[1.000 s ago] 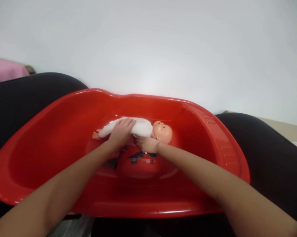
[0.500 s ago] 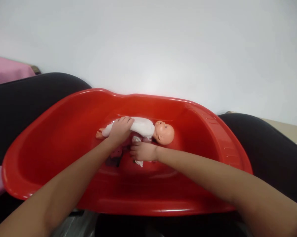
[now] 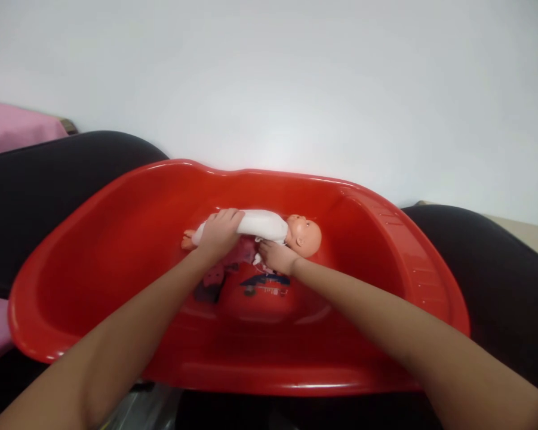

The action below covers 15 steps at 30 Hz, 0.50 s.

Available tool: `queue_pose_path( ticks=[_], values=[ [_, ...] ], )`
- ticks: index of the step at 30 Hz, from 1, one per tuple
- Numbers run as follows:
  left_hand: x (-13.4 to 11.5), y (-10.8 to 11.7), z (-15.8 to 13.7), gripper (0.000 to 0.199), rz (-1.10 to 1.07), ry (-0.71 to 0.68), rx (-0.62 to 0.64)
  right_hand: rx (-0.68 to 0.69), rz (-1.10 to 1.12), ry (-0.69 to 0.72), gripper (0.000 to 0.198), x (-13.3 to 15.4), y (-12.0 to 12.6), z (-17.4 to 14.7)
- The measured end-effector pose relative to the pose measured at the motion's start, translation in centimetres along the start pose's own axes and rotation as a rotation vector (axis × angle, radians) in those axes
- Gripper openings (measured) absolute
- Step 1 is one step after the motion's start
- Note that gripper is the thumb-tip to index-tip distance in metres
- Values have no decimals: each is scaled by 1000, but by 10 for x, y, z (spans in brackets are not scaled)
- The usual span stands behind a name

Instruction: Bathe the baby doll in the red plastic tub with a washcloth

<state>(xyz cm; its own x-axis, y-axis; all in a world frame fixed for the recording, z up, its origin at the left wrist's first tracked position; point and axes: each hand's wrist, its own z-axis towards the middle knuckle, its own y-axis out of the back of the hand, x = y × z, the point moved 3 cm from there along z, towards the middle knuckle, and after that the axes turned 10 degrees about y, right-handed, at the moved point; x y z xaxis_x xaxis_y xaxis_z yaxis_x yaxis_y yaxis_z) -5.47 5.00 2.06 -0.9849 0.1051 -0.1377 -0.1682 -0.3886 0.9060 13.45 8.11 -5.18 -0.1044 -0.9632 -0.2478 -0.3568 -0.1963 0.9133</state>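
Observation:
A baby doll [image 3: 264, 224] with a white body lies in the red baby bathtub [image 3: 94, 263], its head toward the right and its feet toward the left. My left hand [image 3: 221, 233] grips the doll around the hip and upper legs, fingers curled over the far side. Close to the doll's chest, my right hand [image 3: 277, 257] has its fingers bent around a small white cloth [image 3: 257, 258], most of which the hand hides. A printed picture [image 3: 260, 280] in pink and blue shows on the tub floor below both hands.
The tub rests between black padded seats, one on the left [image 3: 62, 185] and one on the right [image 3: 470, 245]. Pink cloth [image 3: 22, 125] lies at the far left. Behind the tub stands a pale wall [image 3: 269, 77].
My right hand has moved up with the white cloth, closer to the doll's chest, uncovering more of the printed picture. The doll and left hand have shifted slightly; the left hand keeps its hold.

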Motion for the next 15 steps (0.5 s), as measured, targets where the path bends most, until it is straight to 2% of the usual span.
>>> queue_pose_path(
  ticks=[4,7,10,13,15],
  values=[
    [0,-1,0,27,-3,8,1,57,-41,-35,38,3,-2,-33],
    [0,1,0,28,5,24,12,38,-4,-43,35,10,6,-36],
    [-2,3,0,27,20,33,15,-22,7,52,31,23,20,-18],
    [-3,6,0,25,38,52,20,-121,3,259,32,34,38,19],
    [-4,7,-1,26,48,57,35,-171,40,335,38,32,49,48]
  ],
)
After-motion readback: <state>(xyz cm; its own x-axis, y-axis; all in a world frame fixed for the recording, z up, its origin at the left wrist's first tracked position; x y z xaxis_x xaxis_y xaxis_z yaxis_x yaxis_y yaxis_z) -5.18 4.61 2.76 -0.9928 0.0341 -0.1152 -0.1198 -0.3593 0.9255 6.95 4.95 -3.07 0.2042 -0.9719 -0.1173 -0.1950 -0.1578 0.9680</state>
